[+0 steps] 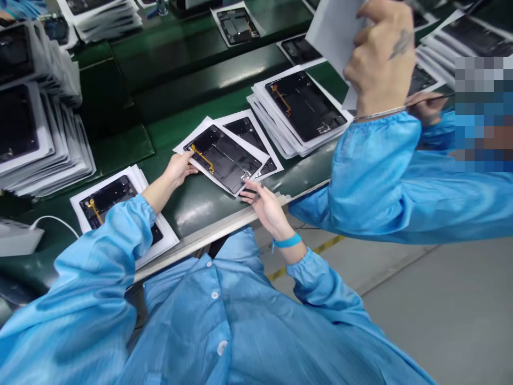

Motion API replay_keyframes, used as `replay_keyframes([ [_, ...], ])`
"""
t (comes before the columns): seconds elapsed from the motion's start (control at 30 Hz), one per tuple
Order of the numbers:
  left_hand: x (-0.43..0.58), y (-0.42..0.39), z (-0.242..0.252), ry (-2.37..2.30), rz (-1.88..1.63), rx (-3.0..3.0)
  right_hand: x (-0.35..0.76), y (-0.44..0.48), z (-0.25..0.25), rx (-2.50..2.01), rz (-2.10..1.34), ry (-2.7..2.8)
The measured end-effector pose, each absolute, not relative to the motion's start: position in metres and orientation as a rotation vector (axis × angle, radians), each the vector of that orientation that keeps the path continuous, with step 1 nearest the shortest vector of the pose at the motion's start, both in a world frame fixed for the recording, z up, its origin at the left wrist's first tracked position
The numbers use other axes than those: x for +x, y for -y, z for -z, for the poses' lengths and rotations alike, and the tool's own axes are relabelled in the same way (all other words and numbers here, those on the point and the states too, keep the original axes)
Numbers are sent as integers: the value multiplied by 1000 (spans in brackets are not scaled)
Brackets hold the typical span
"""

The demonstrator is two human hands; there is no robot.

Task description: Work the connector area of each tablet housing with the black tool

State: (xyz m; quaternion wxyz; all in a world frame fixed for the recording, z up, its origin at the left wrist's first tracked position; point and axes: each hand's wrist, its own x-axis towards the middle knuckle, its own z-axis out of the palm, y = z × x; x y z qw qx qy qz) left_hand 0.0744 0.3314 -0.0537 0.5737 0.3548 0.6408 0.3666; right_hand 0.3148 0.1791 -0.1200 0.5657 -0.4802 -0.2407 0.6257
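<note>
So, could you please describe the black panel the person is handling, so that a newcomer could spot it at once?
On the green workbench, look at the near edge. A black tablet back panel lies there on a white sheet, overlapping another panel. Only this one sits between the left hand and right hand.

And here's the green tabletop (200,211), loaded up! Between the left hand (180,168) and the right hand (266,206), a black panel (222,158) on a white sheet lies angled across a second sheeted panel (250,131). Just beyond the right hand, a thick stack of sheeted panels (300,107)! Left of the left hand, another sheeted panel (106,200) near the tabletop's edge, then tall stacks (40,133) and a white box (16,238) with a cable.
</note>
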Motion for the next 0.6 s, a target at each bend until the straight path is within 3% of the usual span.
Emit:
replay_keyframes([
  [0.4,13,-286,-4,-1317,-917,973,299,-139,109,-1305,-1005,648],
  [0.6,-38,-283,-2,-1390,-563,968,276,-150,116,-1211,-1330,700],
])
